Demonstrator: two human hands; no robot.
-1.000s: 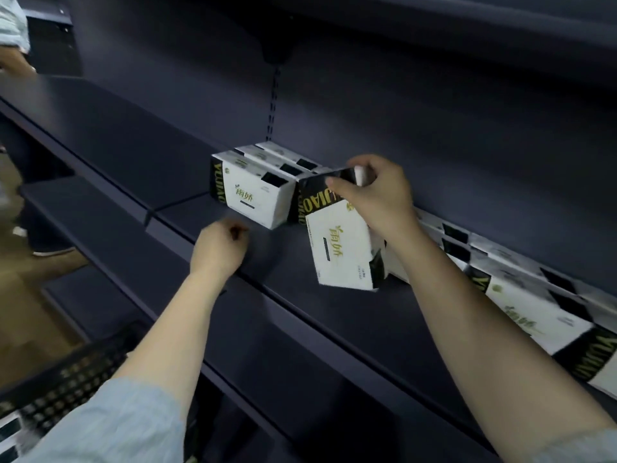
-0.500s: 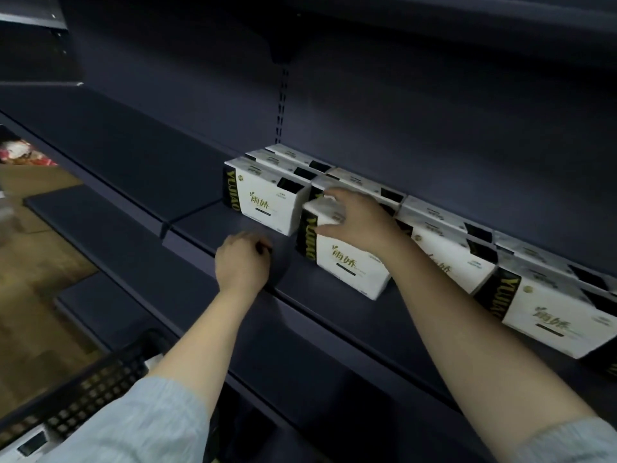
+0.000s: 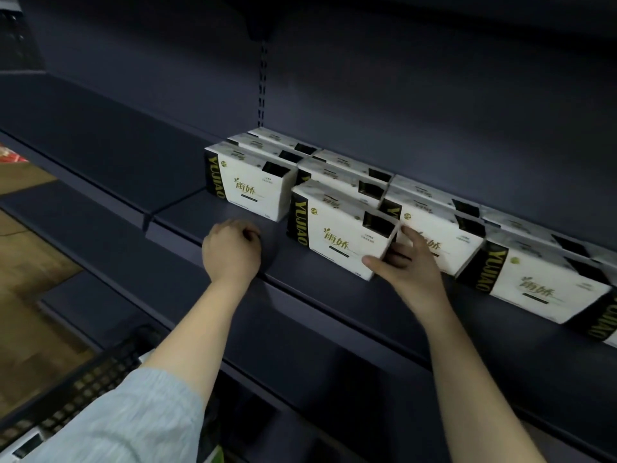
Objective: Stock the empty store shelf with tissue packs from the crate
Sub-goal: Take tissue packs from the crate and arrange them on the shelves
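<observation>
A white tissue pack [image 3: 337, 228] with a black band and gold lettering stands on the dark shelf [image 3: 327, 289], in front of the row. My right hand [image 3: 407, 269] holds its right end, with the thumb on the lower front corner and the fingers in the gap beside the neighbouring pack [image 3: 434, 228]. My left hand [image 3: 230, 252] rests as a closed fist on the shelf's front edge, left of the pack, holding nothing. Several more packs line the shelf, from the leftmost pack [image 3: 253, 185] to the right-hand pack [image 3: 541, 282].
The black lattice crate [image 3: 83, 379] sits at the lower left, mostly hidden by my sleeve. Bare shelf board [image 3: 100, 152] stretches left of the packs. A lower shelf [image 3: 317, 355] juts out beneath. Wooden floor [image 3: 30, 255] shows at the left.
The pack went from tilted in my right hand to standing on the shelf. My right hand moved from its top to its right end. The left fist stayed on the shelf edge.
</observation>
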